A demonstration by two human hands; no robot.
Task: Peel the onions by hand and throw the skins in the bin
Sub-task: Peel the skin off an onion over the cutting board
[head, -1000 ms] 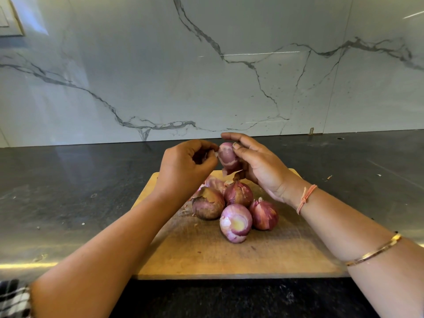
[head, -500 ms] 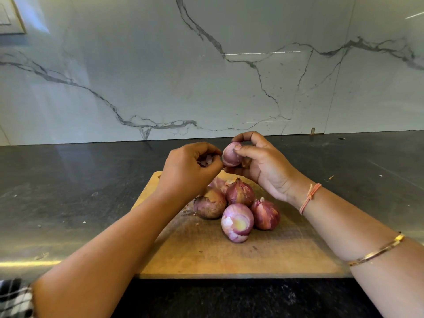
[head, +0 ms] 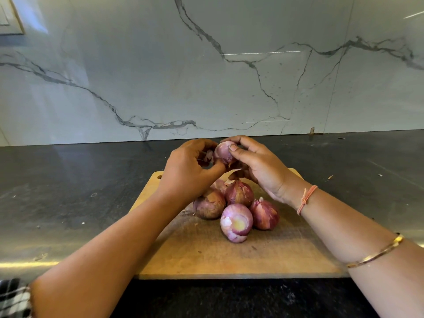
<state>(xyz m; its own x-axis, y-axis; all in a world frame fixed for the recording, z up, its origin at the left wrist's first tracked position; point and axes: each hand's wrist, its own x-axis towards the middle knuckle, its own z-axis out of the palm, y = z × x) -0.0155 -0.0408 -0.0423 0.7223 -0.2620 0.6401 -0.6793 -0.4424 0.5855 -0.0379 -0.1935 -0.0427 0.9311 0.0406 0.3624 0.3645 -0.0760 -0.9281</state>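
Pink onion (head: 224, 153) in right hand (head: 259, 165), left hand (head: 187, 172) pinching half-hidden skin (head: 208, 155)

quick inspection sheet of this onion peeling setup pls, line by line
surface: dark countertop with a wooden cutting board on it
job's things: held onion, partly peeled, above the board; peeled onion and unpeeled onions heaped on the board; bin not in view
clutter: small skin flecks on the countertop
hands: right hand grips the held onion; left hand pinches loose skin at it
cables: nothing seen
surroundings: marble-look wall behind
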